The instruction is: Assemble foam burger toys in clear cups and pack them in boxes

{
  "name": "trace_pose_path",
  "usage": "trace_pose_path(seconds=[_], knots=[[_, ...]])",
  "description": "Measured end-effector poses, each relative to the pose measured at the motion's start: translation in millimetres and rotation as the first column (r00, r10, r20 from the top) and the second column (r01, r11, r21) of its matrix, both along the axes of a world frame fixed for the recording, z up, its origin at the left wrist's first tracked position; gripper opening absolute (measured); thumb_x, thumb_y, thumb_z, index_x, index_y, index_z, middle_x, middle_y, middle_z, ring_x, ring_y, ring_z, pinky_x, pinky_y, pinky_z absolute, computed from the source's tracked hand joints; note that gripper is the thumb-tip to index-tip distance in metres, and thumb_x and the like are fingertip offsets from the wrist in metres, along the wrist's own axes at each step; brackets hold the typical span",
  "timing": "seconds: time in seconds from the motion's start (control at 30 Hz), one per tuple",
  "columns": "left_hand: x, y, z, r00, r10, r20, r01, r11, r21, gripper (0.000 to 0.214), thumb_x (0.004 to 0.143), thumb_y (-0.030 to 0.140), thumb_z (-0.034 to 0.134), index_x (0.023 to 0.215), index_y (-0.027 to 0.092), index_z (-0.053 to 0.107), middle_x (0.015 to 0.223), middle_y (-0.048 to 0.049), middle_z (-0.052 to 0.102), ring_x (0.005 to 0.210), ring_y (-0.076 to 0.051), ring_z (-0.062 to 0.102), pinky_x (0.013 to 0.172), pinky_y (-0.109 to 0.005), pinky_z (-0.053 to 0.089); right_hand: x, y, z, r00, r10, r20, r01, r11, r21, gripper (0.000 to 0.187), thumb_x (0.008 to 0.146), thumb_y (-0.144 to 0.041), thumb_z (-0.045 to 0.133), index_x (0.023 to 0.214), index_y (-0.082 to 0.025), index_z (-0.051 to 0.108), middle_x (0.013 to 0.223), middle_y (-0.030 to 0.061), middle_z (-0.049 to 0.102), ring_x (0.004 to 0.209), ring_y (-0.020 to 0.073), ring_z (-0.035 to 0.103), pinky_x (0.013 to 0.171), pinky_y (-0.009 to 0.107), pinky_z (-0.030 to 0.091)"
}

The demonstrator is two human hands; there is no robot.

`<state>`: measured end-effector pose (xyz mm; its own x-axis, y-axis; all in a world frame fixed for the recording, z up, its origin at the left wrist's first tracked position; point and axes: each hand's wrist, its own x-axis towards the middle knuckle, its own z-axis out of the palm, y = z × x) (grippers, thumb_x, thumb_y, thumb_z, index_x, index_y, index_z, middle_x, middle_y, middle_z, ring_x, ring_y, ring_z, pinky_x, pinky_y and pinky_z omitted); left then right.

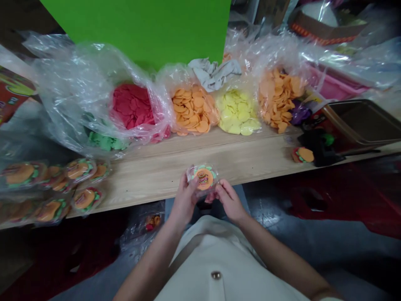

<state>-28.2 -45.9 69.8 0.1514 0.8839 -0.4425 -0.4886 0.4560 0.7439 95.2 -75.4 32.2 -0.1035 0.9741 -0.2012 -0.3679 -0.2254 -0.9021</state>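
Observation:
Just over the front edge of the table, a clear plastic package (205, 177) holds an orange disc with a printed burger picture and green frills round it. My left hand (187, 190) grips its left side, the thumb lying on the front. At the lower right corner, the fingers of my right hand (227, 196) are pinched together on the package's edge. Several similar packed burger sets (84, 198) lie in rows at the table's left end. A loose stacked foam burger (303, 155) sits on the right part of the table.
Along the back of the wooden table (150, 171) stand open plastic bags of red pieces (133, 105), orange discs (192, 110), yellow pieces (238, 110), more orange pieces (277, 98) and green pieces (106, 141). A brown-lidded box (366, 123) is at right. A green panel (140, 29) rises behind.

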Motion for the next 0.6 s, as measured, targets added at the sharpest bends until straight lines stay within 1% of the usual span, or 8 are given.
trace_pose_path(seconds=[0.07, 0.13, 0.2, 0.27, 0.33, 0.43, 0.53, 0.6], knots=[[0.8, 13.9, 0.7, 0.995, -0.099, 0.017, 0.099, 0.995, 0.008, 0.05, 0.069, 0.034, 0.07, 0.113, 0.021, 0.049, 0.099, -0.0054, 0.062, 0.079, -0.017, 0.062, 0.064, -0.026, 0.049, 10.8, 3.1, 1.1, 0.997, 0.034, -0.066, -0.038, 0.998, -0.052, 0.027, 0.084, -0.049, 0.046, 0.076, -0.023, 0.045, 0.066, -0.0026, 0.059, 0.061, 0.0139, 0.057, 0.062, 0.03, 0.047], [12.1, 24.4, -1.0, 0.987, -0.158, 0.027, 0.158, 0.987, 0.008, 0.041, 0.071, 0.037, 0.067, 0.104, 0.017, 0.053, 0.094, -0.0063, 0.063, 0.073, -0.015, 0.062, 0.061, -0.025, 0.048, 18.5, 5.7, -0.1, 0.999, 0.005, -0.049, -0.01, 0.995, -0.104, 0.028, 0.083, -0.05, 0.048, 0.08, -0.023, 0.047, 0.07, -0.0011, 0.061, 0.062, 0.014, 0.058, 0.061, 0.029, 0.047], [31.2, 29.6, -5.1, 0.984, -0.177, 0.033, 0.178, 0.984, -0.01, 0.037, 0.073, 0.041, 0.063, 0.099, 0.017, 0.054, 0.088, -0.0052, 0.064, 0.063, -0.012, 0.059, 0.055, -0.023, 0.045, 24.8, 8.2, -1.9, 0.998, -0.048, 0.03, 0.051, 0.991, -0.126, 0.028, 0.08, -0.05, 0.052, 0.081, -0.022, 0.049, 0.073, -0.0003, 0.06, 0.062, 0.0135, 0.058, 0.06, 0.028, 0.048], [52.9, 30.1, -10.4, 0.99, -0.143, 0.004, 0.143, 0.989, -0.03, 0.038, 0.073, 0.043, 0.062, 0.099, 0.018, 0.052, 0.085, -0.0037, 0.063, 0.06, -0.011, 0.058, 0.053, -0.022, 0.043, 31.6, 10.7, -3.2, 0.99, -0.09, 0.105, 0.103, 0.986, -0.129, 0.027, 0.077, -0.048, 0.056, 0.08, -0.021, 0.051, 0.072, -0.0004, 0.059, 0.06, 0.0131, 0.056, 0.058, 0.027, 0.047], [73.2, 27.7, -15.3, 0.997, -0.071, -0.041, 0.071, 0.997, -0.012, 0.039, 0.072, 0.041, 0.064, 0.101, 0.019, 0.05, 0.088, -0.0034, 0.062, 0.068, -0.012, 0.059, 0.059, -0.022, 0.045, 39.3, 12.5, -4.5, 0.978, -0.146, 0.149, 0.165, 0.979, -0.123, 0.026, 0.076, -0.046, 0.057, 0.078, -0.02, 0.053, 0.07, -0.0006, 0.059, 0.061, 0.0135, 0.055, 0.058, 0.027, 0.047], [97.1, 22.5, -19.0, 0.995, 0.02, -0.1, -0.011, 0.996, 0.094, 0.041, 0.071, 0.034, 0.067, 0.105, 0.021, 0.047, 0.102, -0.0041, 0.059, 0.089, -0.013, 0.059, 0.078, -0.026, 0.046, 48.0, 12.7, -8.0, 0.966, -0.197, 0.17, 0.218, 0.969, -0.114, 0.023, 0.073, -0.042, 0.06, 0.072, -0.02, 0.054, 0.066, -0.0012, 0.058, 0.061, 0.0139, 0.055, 0.06, 0.028, 0.048], [114.4, 20.3, -20.0, 0.991, -0.011, -0.131, 0.035, 0.984, 0.176, 0.042, 0.075, 0.032, 0.064, 0.111, 0.023, 0.045, 0.112, -0.0048, 0.056, 0.101, -0.014, 0.056, 0.088, -0.028, 0.044, 56.1, 8.9, -12.9, 0.955, -0.264, 0.133, 0.278, 0.955, -0.102, 0.021, 0.074, -0.04, 0.059, 0.067, -0.021, 0.051, 0.06, -0.0035, 0.054, 0.057, 0.0122, 0.052, 0.059, 0.026, 0.046], [122.3, 23.0, -22.5, 0.986, -0.084, -0.145, 0.113, 0.974, 0.198, 0.041, 0.076, 0.032, 0.062, 0.113, 0.024, 0.045, 0.113, -0.005, 0.055, 0.102, -0.015, 0.055, 0.089, -0.029, 0.044, 74.6, 6.1, -14.0, 0.971, -0.214, 0.105, 0.224, 0.97, -0.094, 0.02, 0.076, -0.039, 0.055, 0.069, -0.021, 0.052, 0.061, -0.0034, 0.055, 0.057, 0.0125, 0.052, 0.059, 0.027, 0.045]])
